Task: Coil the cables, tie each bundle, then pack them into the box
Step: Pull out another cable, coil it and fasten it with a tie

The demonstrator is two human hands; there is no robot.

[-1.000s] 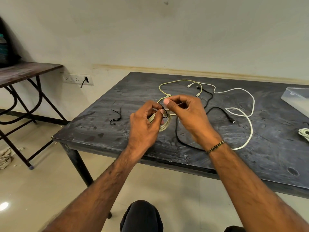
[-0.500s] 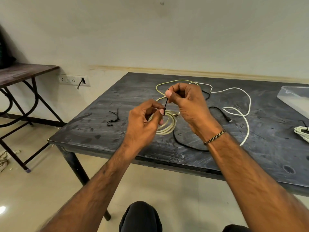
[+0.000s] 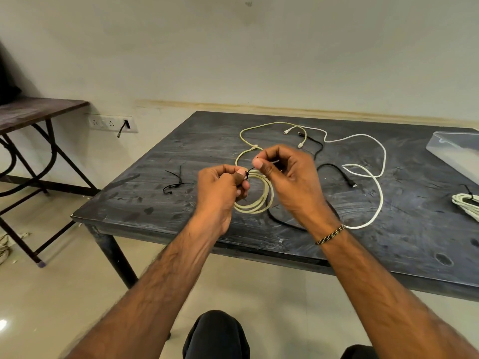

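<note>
A thin black tie (image 3: 249,171) is being pinched by both hands' fingers (image 3: 259,165) over the scuffed dark wooden counter (image 3: 388,242), beside a pale plastered wall (image 3: 233,60).

Both hands hover over the near middle of the counter (image 3: 155,193), the left hand (image 3: 220,187) and right hand (image 3: 287,177) close together with the cream coil (image 3: 259,203) between them. At 9 o'clock from the hands lie loose black ties (image 3: 176,182), with bare counter around them. At 12 o'clock a cream cable loop (image 3: 259,128) crosses the surface. From 1 to 4 o'clock a white cable (image 3: 378,193) and a black cable (image 3: 337,169) sprawl. Farther at 3 o'clock sit a tied white bundle (image 3: 466,206) and a clear box (image 3: 456,149); bare counter lies at 4 o'clock near the front edge.
</note>
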